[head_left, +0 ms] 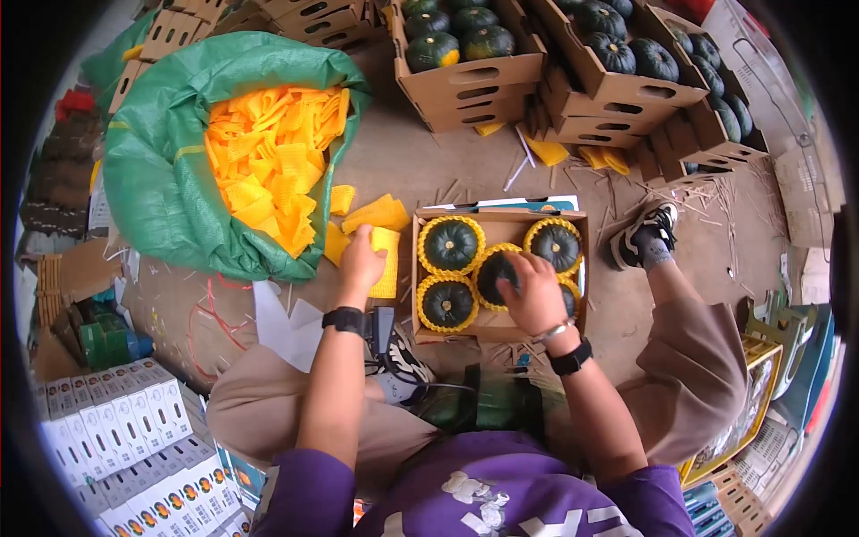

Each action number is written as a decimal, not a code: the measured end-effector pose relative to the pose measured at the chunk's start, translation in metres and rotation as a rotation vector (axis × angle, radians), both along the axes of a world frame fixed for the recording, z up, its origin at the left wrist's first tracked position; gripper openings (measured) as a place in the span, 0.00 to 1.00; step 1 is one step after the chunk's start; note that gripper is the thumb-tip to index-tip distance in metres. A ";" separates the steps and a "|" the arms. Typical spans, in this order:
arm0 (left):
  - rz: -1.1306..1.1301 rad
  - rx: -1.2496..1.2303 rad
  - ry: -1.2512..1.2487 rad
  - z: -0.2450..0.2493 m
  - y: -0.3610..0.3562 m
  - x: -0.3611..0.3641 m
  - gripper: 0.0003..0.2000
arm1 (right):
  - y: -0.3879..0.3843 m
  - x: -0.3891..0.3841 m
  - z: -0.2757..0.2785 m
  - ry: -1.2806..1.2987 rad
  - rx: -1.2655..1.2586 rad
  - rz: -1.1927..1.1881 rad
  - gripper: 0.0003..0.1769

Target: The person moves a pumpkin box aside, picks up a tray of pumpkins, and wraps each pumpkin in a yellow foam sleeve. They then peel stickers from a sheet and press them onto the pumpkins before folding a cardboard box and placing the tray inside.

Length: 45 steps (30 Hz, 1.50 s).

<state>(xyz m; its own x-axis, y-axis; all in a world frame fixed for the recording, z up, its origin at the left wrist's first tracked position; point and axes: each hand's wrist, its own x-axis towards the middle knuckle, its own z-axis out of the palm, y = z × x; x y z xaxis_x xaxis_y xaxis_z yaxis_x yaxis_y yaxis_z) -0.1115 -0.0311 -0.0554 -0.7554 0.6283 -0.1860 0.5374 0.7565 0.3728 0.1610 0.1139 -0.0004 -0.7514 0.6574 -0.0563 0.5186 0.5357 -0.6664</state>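
My left hand [361,268] pinches a flat yellow foam net sleeve [385,261] just left of a shallow cardboard box [497,332]. Inside the box sit several dark green pumpkins, each ringed by a yellow foam net; one pumpkin [451,244] is at the upper left, another [446,304] at the lower left. My right hand [535,294] reaches over the middle pumpkin [493,274], its fingers curled on the top. That hand and wrist partly cover the lower right pumpkin [567,302].
A green woven sack [161,179] full of yellow foam nets [268,166] stands to the left, with loose nets [376,215] beside it. Stacked cardboard boxes [474,94] of pumpkins are at the back. White printed cartons [125,412] line the lower left. Straw-like scraps litter the floor.
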 end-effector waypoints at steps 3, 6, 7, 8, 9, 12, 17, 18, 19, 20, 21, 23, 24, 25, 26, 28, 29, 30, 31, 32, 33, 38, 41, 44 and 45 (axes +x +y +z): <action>-0.131 0.391 -0.595 0.065 -0.002 0.051 0.22 | -0.034 -0.017 0.037 0.196 -0.383 0.011 0.32; -0.405 0.355 -0.557 0.123 -0.014 0.125 0.11 | -0.049 -0.001 0.052 0.324 -0.634 0.067 0.31; -0.338 0.351 -0.576 0.133 -0.018 0.141 0.10 | -0.048 0.012 0.059 0.268 -0.589 0.166 0.28; -0.271 0.347 -0.593 0.142 -0.022 0.154 0.09 | -0.048 0.024 0.061 0.276 -0.585 0.165 0.28; -0.277 0.348 -0.585 0.133 -0.028 0.163 0.09 | -0.049 0.036 0.063 0.191 -0.846 0.149 0.26; -0.241 0.554 -0.757 0.110 -0.040 0.180 0.08 | -0.066 0.064 0.040 0.220 -1.181 0.064 0.18; -0.400 0.155 -1.045 0.101 -0.049 0.176 0.14 | -0.074 0.073 0.034 0.235 -1.025 0.144 0.09; -0.407 0.185 -1.312 0.094 -0.053 0.172 0.15 | -0.068 0.074 0.025 0.490 -0.969 -0.022 0.09; -0.418 0.317 -1.409 0.112 -0.051 0.177 0.14 | -0.053 0.076 0.029 0.660 -1.338 -0.219 0.09; -0.414 0.320 -1.404 0.110 -0.047 0.183 0.14 | -0.041 0.081 0.032 0.741 -1.459 -0.212 0.12; -0.242 0.514 -1.414 0.105 -0.043 0.191 0.13 | -0.045 0.081 0.034 0.713 -1.533 -0.090 0.12; -0.035 0.718 -1.360 0.091 -0.038 0.198 0.11 | -0.059 0.077 0.038 0.534 -1.367 0.140 0.15; -0.036 0.718 -1.360 0.085 -0.037 0.195 0.11 | -0.060 0.073 0.036 0.376 -0.944 0.121 0.13; -0.166 0.339 -0.723 0.083 -0.032 0.191 0.11 | -0.058 0.071 0.031 0.226 -0.526 -0.020 0.12; -0.262 -0.040 -0.085 0.079 -0.031 0.189 0.11 | -0.058 0.071 0.022 0.069 -0.109 -0.148 0.12; -0.230 -0.036 -0.104 0.073 -0.034 0.186 0.12 | -0.059 0.069 0.011 0.166 0.062 -0.138 0.11; -0.111 0.206 -0.593 0.076 -0.036 0.191 0.12 | -0.065 0.064 0.010 0.075 0.156 -0.063 0.09; 0.024 0.451 -1.079 0.080 -0.037 0.192 0.13 | -0.070 0.061 0.011 -0.020 0.251 0.015 0.08; 0.041 0.394 -1.334 0.086 -0.033 0.186 0.14 | -0.075 0.059 0.005 -0.032 0.209 0.110 0.09; 0.045 0.398 -1.336 0.070 -0.030 0.183 0.14 | -0.079 0.056 0.002 0.046 0.164 0.166 0.13; -0.006 0.440 -1.210 0.043 -0.027 0.177 0.13 | -0.073 0.056 0.000 0.114 -0.114 0.152 0.17; -0.220 0.636 -0.829 0.029 0.000 0.175 0.16 | -0.014 0.055 -0.045 0.110 -1.225 0.064 0.32; -0.472 0.411 -0.344 0.039 0.014 0.181 0.24 | -0.015 0.047 -0.044 -0.099 -0.246 0.234 0.24; -0.546 0.239 -0.285 0.021 0.004 0.186 0.23 | -0.023 0.043 -0.038 -0.407 0.128 0.245 0.16; -0.576 0.274 -0.299 0.014 0.002 0.184 0.20 | -0.024 0.044 -0.035 -0.360 0.017 0.282 0.14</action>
<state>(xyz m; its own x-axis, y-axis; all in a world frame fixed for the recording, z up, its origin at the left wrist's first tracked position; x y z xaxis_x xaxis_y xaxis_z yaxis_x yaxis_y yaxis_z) 0.0729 -0.0291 -0.0419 -0.2296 0.9669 -0.1117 0.6687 0.2401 0.7038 0.2048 0.0894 -0.0358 -0.8357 0.4328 -0.3382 0.5480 0.6985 -0.4603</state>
